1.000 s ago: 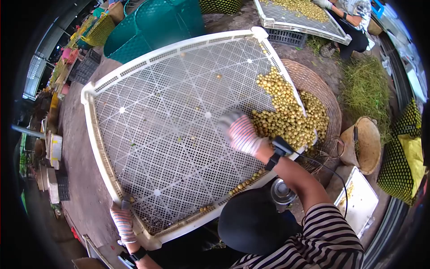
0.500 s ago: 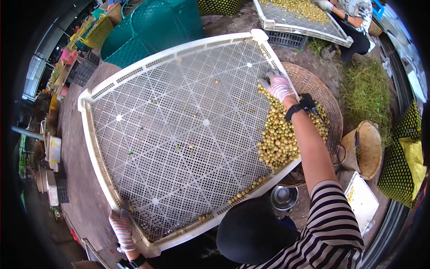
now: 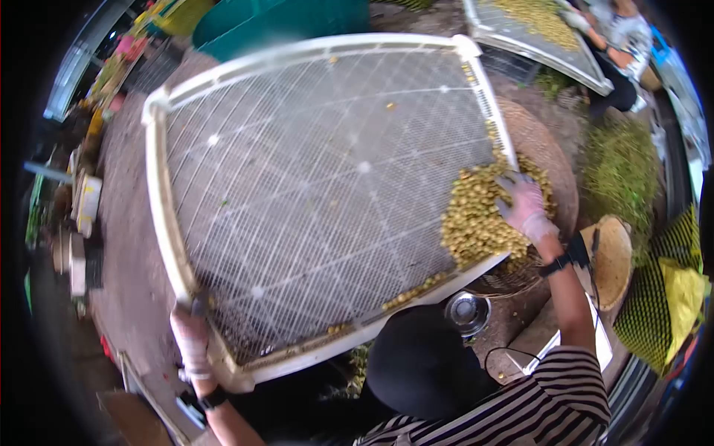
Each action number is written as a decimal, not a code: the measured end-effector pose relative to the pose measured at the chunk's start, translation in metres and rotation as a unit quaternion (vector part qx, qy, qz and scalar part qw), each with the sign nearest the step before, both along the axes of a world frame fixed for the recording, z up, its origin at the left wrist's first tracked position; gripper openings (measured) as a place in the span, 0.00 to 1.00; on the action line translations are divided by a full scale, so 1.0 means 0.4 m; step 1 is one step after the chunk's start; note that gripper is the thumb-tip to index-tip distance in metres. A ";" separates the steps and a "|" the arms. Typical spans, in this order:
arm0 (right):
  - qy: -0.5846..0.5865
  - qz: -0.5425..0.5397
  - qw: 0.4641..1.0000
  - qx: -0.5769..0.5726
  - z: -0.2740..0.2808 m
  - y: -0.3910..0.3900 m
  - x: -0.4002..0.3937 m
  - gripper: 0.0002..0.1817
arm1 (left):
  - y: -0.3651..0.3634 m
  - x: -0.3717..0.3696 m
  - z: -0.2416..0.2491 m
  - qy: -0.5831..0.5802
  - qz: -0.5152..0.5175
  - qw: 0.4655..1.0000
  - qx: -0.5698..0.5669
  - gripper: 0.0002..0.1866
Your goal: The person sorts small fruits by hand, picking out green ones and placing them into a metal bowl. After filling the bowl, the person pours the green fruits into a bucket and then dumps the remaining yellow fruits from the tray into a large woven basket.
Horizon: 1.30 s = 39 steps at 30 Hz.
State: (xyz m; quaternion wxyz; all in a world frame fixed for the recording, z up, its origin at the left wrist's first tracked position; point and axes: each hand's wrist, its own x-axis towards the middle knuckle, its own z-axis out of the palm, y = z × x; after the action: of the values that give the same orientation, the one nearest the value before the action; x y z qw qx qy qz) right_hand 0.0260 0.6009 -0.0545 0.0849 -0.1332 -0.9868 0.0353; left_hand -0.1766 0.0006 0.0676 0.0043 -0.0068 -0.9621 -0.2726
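Observation:
A large white plastic mesh tray [image 3: 154, 201] slants across the view, its right end over a round wicker basket [image 3: 547, 137]. My left hand [image 3: 191, 340], in a striped glove with grey fingertips, grips the tray's rim near the lower left corner. Small round yellow-brown fruits [image 3: 476, 215] are heaped at the tray's right end, and some lie past its edge above the basket. On this heap, at a gap in the right rim, rests my gloved right hand [image 3: 525, 204] with fingers spread. A thin row of fruits lines the near rim.
A person [image 3: 625, 44] at the upper right works at another tray [image 3: 520, 46] of fruits. A green tub [image 3: 279, 26] stands behind my tray. Cut stems [image 3: 619, 160], a tan bucket [image 3: 608, 260] and a metal bowl [image 3: 467, 312] lie to the right. A dark cap [image 3: 428, 364] fills the near middle.
My right hand has moved from the far part of the right rim toward me and outward, onto the fruits. The heap has shifted toward the basket. My left hand keeps its hold.

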 end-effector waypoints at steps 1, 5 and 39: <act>0.037 0.033 0.999 -0.014 0.027 -0.065 -0.002 0.18 | 0.007 0.000 0.002 0.019 0.002 0.999 -0.038 0.25; 0.050 0.269 0.944 -0.183 -0.019 -0.296 -0.035 0.19 | -0.028 -0.017 -0.035 0.014 -0.003 0.999 0.035 0.21; -0.035 -0.119 0.712 -0.691 -0.205 -0.322 0.248 0.17 | -0.097 -0.030 -0.111 0.068 -0.083 0.966 0.236 0.16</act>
State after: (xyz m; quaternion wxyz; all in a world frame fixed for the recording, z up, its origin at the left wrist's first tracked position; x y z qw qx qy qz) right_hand 0.1254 0.4720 -0.1366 -0.0617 -0.2722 -0.6652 0.6925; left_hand -0.1887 -0.0384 0.0234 0.0483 -0.1037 -0.8640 -0.4903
